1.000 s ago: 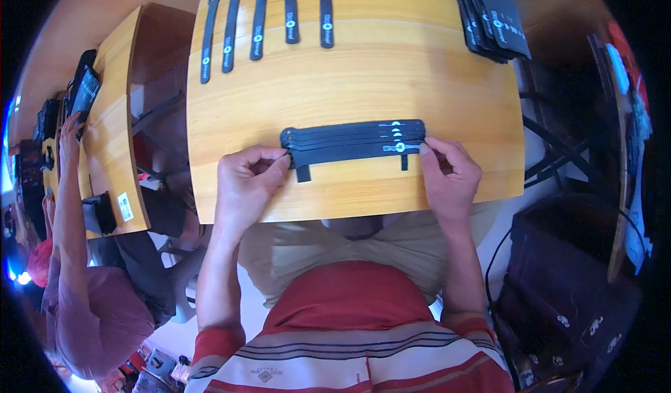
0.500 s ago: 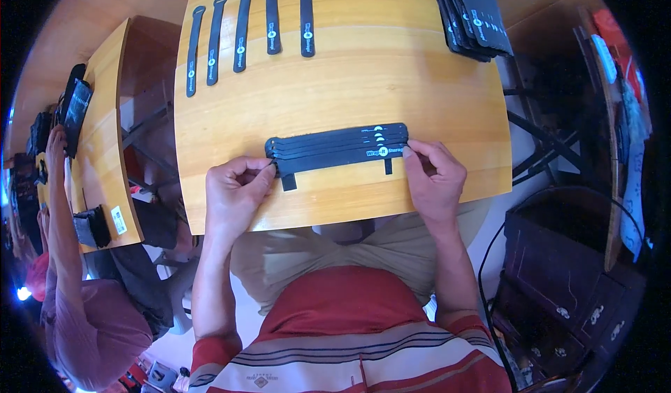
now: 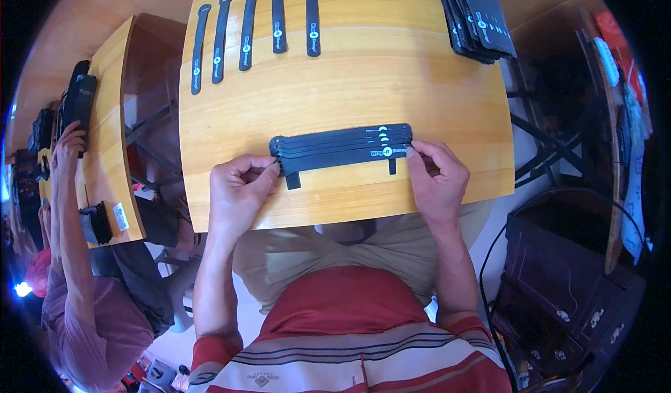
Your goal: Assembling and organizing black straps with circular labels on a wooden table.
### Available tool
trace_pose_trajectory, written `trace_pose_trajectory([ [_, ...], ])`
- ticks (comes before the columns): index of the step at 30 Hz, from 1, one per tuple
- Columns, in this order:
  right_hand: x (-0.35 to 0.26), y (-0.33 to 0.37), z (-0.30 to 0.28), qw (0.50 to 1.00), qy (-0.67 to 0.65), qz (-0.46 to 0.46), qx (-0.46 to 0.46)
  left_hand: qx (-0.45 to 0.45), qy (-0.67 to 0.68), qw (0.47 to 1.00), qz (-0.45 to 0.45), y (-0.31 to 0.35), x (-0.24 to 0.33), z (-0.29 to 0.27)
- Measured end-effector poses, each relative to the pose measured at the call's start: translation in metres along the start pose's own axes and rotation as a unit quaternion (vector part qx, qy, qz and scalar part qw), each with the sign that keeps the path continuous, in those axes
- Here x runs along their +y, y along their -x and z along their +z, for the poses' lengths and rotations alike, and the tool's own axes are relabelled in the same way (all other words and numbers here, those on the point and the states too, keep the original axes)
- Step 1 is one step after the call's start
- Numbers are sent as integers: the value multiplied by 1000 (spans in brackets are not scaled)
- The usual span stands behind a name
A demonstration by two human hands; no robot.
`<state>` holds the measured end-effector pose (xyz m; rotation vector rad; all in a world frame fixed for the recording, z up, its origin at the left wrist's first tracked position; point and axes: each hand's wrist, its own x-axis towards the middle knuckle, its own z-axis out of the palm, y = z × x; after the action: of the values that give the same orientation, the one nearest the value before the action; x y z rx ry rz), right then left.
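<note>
A fanned stack of black hook-and-loop straps [image 3: 328,156] lies crosswise near the table's front, overlapping in steps, with white printing toward the right end. My left hand [image 3: 241,190] pinches its left end between thumb and fingers. At the other end, my right hand [image 3: 440,180] grips the corner the same way. Below the stack's lower edge two short dark tabs stick out, a left tab [image 3: 293,181] and a narrower right tab [image 3: 393,166]. Whatever else is under the stack is hidden.
Several single black straps with slotted round ends, such as one strap [image 3: 313,22], lie in a row at the table's far left. A pile of larger black straps [image 3: 482,22] sits far right. Leftward, a co-worker's hand [image 3: 71,145] holds black straps over another table [image 3: 112,134].
My hands keep their pinch on both ends of the stack, almost unmoved. The view has shifted slightly. At the left table, the co-worker's hand and straps have moved a little.
</note>
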<state>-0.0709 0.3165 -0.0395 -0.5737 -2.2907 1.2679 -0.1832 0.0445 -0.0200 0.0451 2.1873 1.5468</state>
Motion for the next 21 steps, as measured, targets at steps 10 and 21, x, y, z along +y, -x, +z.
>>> trace_pose_trajectory([
  [10,0,0,0,1000,3,-2,1,3,-5,1000,1,0,0,0],
  [21,2,-1,1,1000,14,-20,6,-1,-3,1000,0,-1,0,1],
])
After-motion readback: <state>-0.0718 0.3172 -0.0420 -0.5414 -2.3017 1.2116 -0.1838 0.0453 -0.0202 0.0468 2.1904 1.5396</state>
